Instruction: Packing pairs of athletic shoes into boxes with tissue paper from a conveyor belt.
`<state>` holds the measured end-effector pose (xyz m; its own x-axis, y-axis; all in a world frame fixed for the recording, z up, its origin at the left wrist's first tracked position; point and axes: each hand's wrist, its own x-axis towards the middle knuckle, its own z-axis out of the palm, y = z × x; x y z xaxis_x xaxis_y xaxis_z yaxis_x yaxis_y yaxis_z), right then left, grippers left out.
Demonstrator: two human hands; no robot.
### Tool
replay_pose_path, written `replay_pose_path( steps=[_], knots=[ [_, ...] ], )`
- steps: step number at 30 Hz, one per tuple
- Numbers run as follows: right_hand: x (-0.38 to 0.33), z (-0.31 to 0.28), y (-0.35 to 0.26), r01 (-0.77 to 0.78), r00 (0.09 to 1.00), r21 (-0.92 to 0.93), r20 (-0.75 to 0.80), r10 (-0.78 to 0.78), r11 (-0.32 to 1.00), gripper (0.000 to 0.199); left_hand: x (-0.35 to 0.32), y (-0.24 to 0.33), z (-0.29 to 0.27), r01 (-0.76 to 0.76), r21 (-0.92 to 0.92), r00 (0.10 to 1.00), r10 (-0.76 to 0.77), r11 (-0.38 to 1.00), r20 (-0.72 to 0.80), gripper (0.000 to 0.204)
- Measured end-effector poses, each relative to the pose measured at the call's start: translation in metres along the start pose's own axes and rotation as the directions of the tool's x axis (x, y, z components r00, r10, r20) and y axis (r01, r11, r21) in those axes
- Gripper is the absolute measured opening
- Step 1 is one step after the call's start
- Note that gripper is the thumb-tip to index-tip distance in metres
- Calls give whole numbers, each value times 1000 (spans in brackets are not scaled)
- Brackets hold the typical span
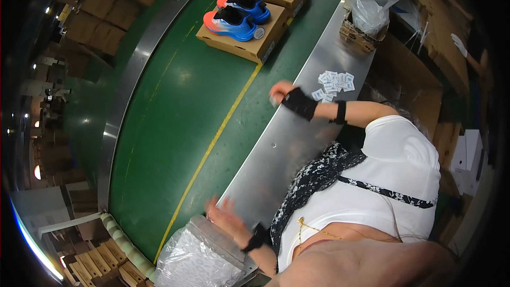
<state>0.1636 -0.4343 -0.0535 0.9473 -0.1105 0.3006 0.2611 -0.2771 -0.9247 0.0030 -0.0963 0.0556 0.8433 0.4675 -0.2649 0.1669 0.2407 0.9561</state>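
My left hand (228, 219) is blurred by motion, its fingers apart. It hovers by the edge of a stack of clear plastic with whitish printed sheets (196, 255); whether it touches the stack I cannot tell. Over the steel ledge's far edge, my right hand (281, 93) has its fingers curled together. A small pale spot shows at its fingertips, too blurred to name. Close to that wrist, a loose pile of small white sachets (336, 82) lies on the steel ledge (276, 151). Both wrists wear black bands.
Beyond the ledge runs a green conveyor belt (196, 111) with a yellow line. Blue and orange sneakers (234, 23) sit on a brown shoebox (249, 42), with another pair on a box behind. A carton with clear plastic (369, 13) stands at the ledge's far end. Shoeboxes (95, 263) fill the lower left.
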Motion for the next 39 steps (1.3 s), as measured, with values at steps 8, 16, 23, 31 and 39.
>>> replay_pose_path(
  steps=[8, 16, 23, 31, 39],
  knots=[
    [-2, 52, -93, -298, 760, 153, 635, 137, 942, 16, 39, -45, 155, 372, -99, 704, -211, 923, 678, 36],
    [206, -44, -40, 248, 945, -691, 18, -327, 679, 28, 28, -69, 116, 471, -38, 803, -411, 881, 432, 20],
    [254, -55, -52, 116, 908, -938, 233, 348, 325, 61, 25, -69, 79, 446, -24, 879, -433, 895, 200, 13],
    [164, -40, -100, 429, 811, -704, 577, 102, 566, 36, 32, -44, 46, 333, -90, 925, -306, 939, 226, 19],
    [7, 14, -90, 896, 84, 120, 900, -429, 427, 27, 67, -10, 86, -264, 305, 936, 166, 915, 311, 29]
  ],
)
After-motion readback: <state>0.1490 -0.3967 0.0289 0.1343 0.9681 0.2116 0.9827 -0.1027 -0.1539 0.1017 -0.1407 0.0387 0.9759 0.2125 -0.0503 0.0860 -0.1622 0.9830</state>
